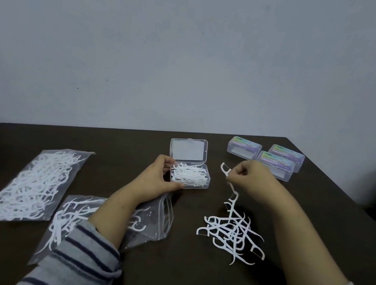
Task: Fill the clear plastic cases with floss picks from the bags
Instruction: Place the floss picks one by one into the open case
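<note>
Two grips | left hand (pixel 157 178) holds case (pixel 190 175) | right hand (pixel 252 177) pinches pick (pixel 225 169)

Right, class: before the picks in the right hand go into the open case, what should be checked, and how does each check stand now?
1. Open case lid up: ok.
2. Left hand steadies the case: ok.
3. Right hand pinches floss picks: ok.
4. Hanging pick clear of the loose pile: cannot tell.
5. Room left in the case: ok, though it looks fairly full.
6. Three closed cases out of the way: ok.
</note>
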